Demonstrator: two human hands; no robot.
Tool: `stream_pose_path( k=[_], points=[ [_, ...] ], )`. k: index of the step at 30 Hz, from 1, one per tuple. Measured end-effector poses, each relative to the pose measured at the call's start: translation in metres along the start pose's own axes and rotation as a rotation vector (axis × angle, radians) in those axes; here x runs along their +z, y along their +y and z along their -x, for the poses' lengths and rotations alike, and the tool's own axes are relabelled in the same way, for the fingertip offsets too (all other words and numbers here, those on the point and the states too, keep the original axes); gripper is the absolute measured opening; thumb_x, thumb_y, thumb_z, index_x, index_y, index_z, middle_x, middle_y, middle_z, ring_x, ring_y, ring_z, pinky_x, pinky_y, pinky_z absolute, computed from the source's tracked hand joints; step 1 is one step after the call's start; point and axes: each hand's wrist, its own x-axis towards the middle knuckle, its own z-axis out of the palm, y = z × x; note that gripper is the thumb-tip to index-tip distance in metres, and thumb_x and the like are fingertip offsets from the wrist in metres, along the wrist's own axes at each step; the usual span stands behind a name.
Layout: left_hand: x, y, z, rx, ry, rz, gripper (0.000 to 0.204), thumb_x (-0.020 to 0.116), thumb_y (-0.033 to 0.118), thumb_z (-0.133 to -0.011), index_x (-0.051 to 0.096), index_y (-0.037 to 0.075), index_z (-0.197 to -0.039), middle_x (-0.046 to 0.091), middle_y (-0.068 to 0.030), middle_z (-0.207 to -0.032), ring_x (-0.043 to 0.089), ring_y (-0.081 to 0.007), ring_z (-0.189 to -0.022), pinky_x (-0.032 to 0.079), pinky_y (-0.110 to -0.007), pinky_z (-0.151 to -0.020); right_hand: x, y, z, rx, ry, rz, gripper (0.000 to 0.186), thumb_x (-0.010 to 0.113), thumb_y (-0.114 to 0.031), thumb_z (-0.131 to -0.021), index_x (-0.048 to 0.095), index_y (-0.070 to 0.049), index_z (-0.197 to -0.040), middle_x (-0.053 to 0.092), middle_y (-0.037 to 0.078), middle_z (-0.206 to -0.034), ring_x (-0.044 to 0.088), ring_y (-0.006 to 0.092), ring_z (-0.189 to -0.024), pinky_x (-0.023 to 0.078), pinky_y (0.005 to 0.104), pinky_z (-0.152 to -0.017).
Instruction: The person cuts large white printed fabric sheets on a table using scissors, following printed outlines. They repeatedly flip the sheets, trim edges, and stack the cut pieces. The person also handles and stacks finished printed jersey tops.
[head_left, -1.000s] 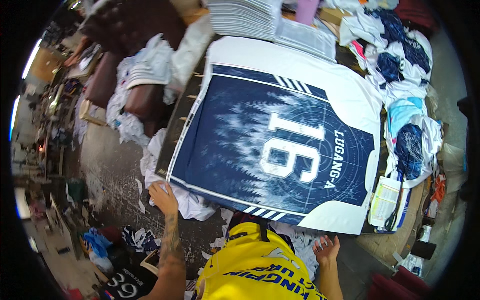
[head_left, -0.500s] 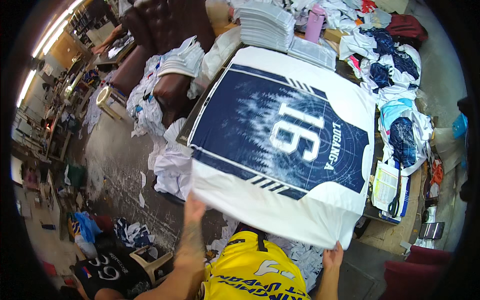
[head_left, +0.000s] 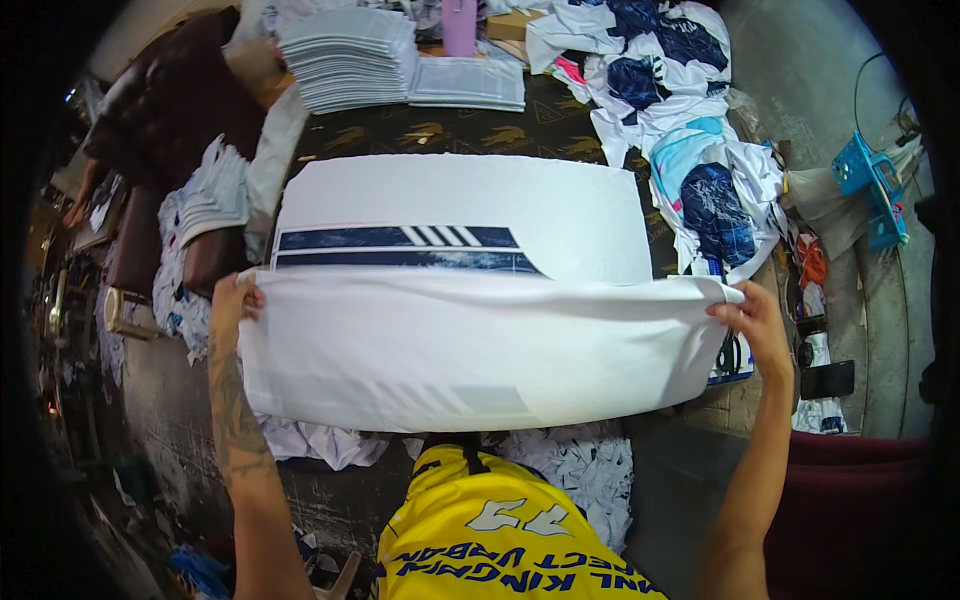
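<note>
A white fabric panel with a navy print lies across the dark table in front of me. Its near part is lifted and doubled over, showing a plain white back through which striped marks show faintly. On the far part, navy bands with slanted white stripes remain visible; the rest of the print is covered. My left hand pinches the raised edge at the left end. At the right end, my right hand grips the corner of that edge between thumb and fingers.
On the table's far side stand a tall stack of folded pale sheets, a lower stack and a pink bottle. White and navy cloth heaps at the right. Black-handled scissors sit partly hidden near my right hand. Fabric scraps lie below.
Both hands have lifted the near edge and carried it away from me, folding the panel over its large print. My view has turned and moved closer to the table.
</note>
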Motion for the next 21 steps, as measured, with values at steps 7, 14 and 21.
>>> stream_pose_path(
  k=[7, 14, 21],
  points=[
    [0.075, -0.014, -0.197, 0.117, 0.506, -0.446, 0.044, 0.082, 0.039, -0.093, 0.081, -0.001, -0.109, 0.077, -0.0128, -0.085, 0.072, -0.0211, -0.082, 0.055, -0.038, -0.076, 0.048, 0.035, -0.160, -0.057, 0.299, 0.034, 0.019, 0.072, -0.023, -0.104, 0.071, -0.009, -0.092, 0.070, -0.002, -0.074, 0.048, 0.0013, -0.064, 0.033, 0.0224, -0.059],
    [0.120, -0.031, -0.274, 0.127, 0.494, -0.632, 0.060, 0.084, 0.046, -0.089, 0.078, -0.002, -0.125, 0.077, -0.0258, -0.117, 0.074, -0.0419, -0.109, 0.056, -0.046, -0.096, 0.101, 0.101, -0.249, 0.205, 0.465, 0.189, 0.028, 0.076, -0.031, -0.100, 0.073, -0.005, -0.088, 0.074, 0.001, -0.072, 0.054, 0.0065, -0.064, 0.041, 0.0289, -0.062],
    [0.126, -0.010, -0.306, 0.060, 0.485, -0.629, 0.064, 0.084, 0.050, -0.089, 0.077, -0.002, -0.125, 0.079, -0.0239, -0.116, 0.075, -0.0371, -0.109, 0.055, -0.043, -0.098, 0.122, 0.116, -0.318, 0.227, 0.486, 0.185, 0.029, 0.077, -0.033, -0.100, 0.071, -0.008, -0.088, 0.073, 0.001, -0.073, 0.049, 0.0058, -0.062, 0.039, 0.0271, -0.060]
  ],
)
